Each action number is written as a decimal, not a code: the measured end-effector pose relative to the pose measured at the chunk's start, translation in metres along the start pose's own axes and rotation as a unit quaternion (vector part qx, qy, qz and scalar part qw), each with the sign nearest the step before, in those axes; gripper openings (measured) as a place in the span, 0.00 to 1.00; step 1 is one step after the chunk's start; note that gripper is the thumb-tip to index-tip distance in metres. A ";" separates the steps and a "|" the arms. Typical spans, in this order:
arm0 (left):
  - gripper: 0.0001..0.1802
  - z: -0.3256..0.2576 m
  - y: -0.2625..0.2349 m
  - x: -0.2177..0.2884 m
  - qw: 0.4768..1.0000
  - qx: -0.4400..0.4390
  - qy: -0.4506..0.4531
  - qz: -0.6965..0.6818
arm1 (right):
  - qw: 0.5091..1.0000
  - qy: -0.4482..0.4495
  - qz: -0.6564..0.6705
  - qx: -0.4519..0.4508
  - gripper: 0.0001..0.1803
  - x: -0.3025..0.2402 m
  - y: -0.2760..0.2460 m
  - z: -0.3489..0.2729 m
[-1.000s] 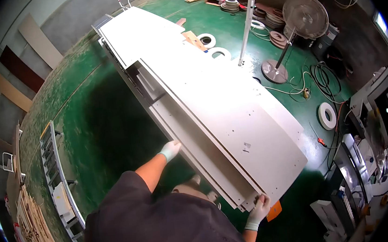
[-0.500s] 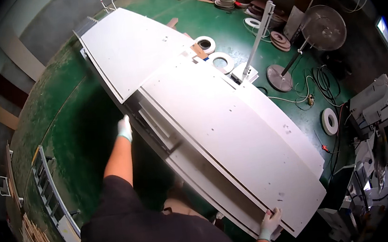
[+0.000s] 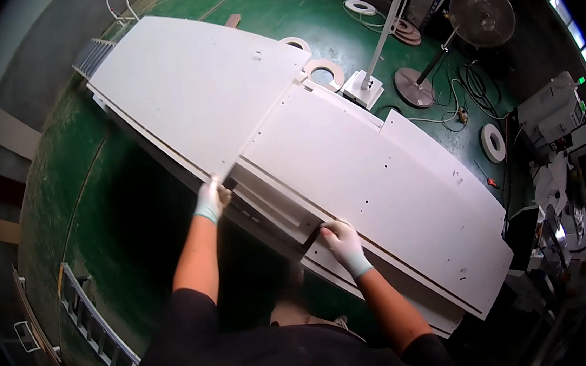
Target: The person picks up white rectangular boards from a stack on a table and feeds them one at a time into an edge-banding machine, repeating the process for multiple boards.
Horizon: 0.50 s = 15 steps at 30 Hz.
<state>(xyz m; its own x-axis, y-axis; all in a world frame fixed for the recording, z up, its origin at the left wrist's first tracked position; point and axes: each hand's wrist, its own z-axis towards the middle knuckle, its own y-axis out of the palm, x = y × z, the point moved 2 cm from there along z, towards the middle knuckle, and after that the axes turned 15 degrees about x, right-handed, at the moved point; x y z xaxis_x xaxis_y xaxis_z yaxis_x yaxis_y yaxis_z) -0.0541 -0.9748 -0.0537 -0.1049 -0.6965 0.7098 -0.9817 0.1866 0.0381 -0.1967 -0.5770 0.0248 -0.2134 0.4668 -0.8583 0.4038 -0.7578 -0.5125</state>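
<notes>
So the left hand in a thin white glove (image 3: 213, 198) is curled up at the near corner of a broad flat white board (image 3: 171, 89), which is stretched out ahead of its fingers. The right hand, gloved the same (image 3: 343, 243), is bunched at the near edge of a second long white board (image 3: 377, 175), mostly right of its fingers. Whether anything's pinched can't be told, tbh. Small greyish marks (image 3: 463, 276) are seen beyond the fingers, too tiny to be read.
</notes>
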 end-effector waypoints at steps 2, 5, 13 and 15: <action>0.22 -0.032 0.011 -0.022 0.999 0.025 0.011 0.017 | 1.000 0.011 0.026 0.011 0.16 -0.016 0.043 0.016; 0.22 -0.094 0.022 -0.077 0.995 -0.038 0.006 0.095 | 0.980 0.142 0.126 0.058 0.18 0.010 0.095 0.022; 0.40 -0.222 -0.049 -0.145 0.966 -0.187 -0.162 0.073 | 0.742 0.432 0.500 0.116 0.21 0.038 0.114 -0.068; 0.39 -0.209 -0.056 -0.115 0.980 -0.133 -0.134 -0.065 | 0.748 0.408 0.505 0.137 0.19 0.079 0.088 -0.102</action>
<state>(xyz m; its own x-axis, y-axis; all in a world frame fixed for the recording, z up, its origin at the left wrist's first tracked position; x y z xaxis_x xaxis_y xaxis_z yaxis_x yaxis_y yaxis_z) 0.0460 -0.7602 0.0093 -0.0549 -0.8764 0.4785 -0.9171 0.2337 0.3229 -0.0876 -0.5603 -0.0848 0.7372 -0.3699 -0.5655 -0.2302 -0.9243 0.3046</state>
